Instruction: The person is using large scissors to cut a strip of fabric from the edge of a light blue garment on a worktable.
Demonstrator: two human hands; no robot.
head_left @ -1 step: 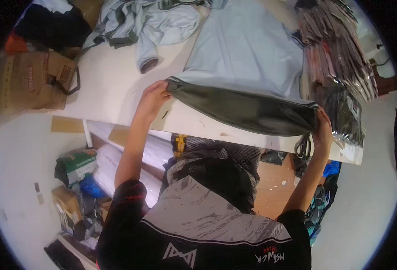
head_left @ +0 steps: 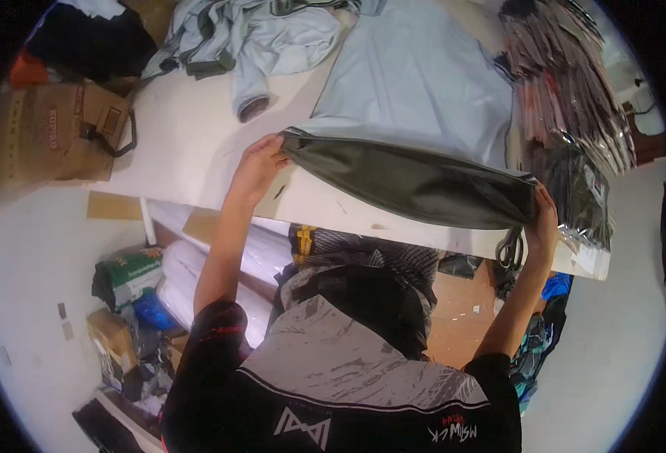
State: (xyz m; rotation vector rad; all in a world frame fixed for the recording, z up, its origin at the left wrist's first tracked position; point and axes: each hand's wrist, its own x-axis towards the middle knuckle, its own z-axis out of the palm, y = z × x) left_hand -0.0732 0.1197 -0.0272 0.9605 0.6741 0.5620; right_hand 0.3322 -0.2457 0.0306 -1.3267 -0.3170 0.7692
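The shirt (head_left: 416,83) lies spread on the tabletop (head_left: 182,143), and it is pale blue with a dark green band (head_left: 416,181) along the end nearest the person. The left hand (head_left: 261,166) is closed on the left end of the band, pinching its corner. The right hand (head_left: 543,215) is closed on the right end of the band, with its fingers bent around the edge. The band stretches between both hands, and its near side makes a big curve toward the person. Just below the right end of the shirt's band, by the right hand, are the black loops of some scissors (head_left: 510,249) at the tabletop's edge. To the left of the shirt is a heap of pale clothes (head_left: 288,45), with one sleeve poking out toward the person. Farther left of the shirt sits a brown box (head_left: 46,143), with black cloth (head_left: 91,45) behind it. Right of the shirt is a tall pile of shiny packs (head_left: 567,90), and a dark pack (head_left: 586,196) is at its near end. Lower than the shirt and to its left, under the tabletop, are fat white rolls (head_left: 197,279) and a green bag (head_left: 129,275).
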